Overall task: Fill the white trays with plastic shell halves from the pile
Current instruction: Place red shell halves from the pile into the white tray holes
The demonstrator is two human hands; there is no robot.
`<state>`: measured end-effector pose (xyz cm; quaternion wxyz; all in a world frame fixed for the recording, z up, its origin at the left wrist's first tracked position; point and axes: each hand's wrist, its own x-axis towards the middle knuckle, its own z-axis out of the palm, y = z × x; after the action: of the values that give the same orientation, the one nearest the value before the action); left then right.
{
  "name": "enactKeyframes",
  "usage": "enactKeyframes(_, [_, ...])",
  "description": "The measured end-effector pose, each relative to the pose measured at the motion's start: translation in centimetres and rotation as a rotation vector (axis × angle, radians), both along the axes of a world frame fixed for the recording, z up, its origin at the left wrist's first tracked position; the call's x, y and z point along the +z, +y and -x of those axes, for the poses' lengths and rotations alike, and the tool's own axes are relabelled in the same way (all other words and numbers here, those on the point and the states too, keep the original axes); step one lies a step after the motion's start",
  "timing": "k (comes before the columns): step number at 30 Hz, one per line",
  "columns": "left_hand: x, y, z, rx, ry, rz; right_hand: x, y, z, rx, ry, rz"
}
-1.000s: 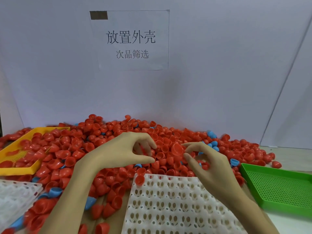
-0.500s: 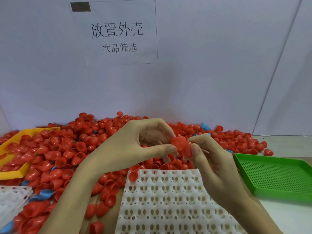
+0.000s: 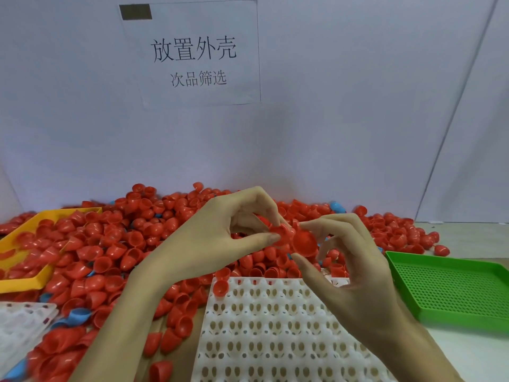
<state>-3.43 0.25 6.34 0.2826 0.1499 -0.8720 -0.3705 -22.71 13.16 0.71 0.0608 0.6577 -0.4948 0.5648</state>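
Pulled apart since half a second ago — two nested red plastic shell halves, then held as one between both hands. Left hand (image 3: 220,238) pinching the smaller red shell half (image 3: 279,233) between thumb and forefinger; right hand (image 3: 355,274) gripping the larger round red shell half (image 3: 304,242) at its rim. Both held above the pile of red and blue plastic shells (image 3: 132,244), just beyond the white moulded plastic tray (image 3: 275,326) (one red shell half (image 3: 221,288) seated in its far-left corner). Green perforated tray (image 3: 451,288) at right, yellow tray (image 3: 24,279) at left.
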Motion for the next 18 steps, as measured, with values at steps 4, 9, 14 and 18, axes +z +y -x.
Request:
enactKeyframes(4, [-0.2,-0.2,0.2,0.043,-0.028,-0.001,-0.5,-0.1,-0.1,0.008,-0.021,-0.035])
enactKeyframes(9, [-1.3,-0.6,0.9,0.027,-0.071,0.044,-2.1,-1.2,-0.6,0.008,0.070,-0.027])
enactKeyframes(14, [-3.6,-3.3,0.5,0.194,-0.452,0.236,-3.8,-2.0,0.3,-0.031,0.052,-0.167])
enactKeyframes(18, [-6.0,-5.0,0.5,0.262,-0.674,0.371,-4.5,-2.4,1.1,-0.064,-0.081,-0.233])
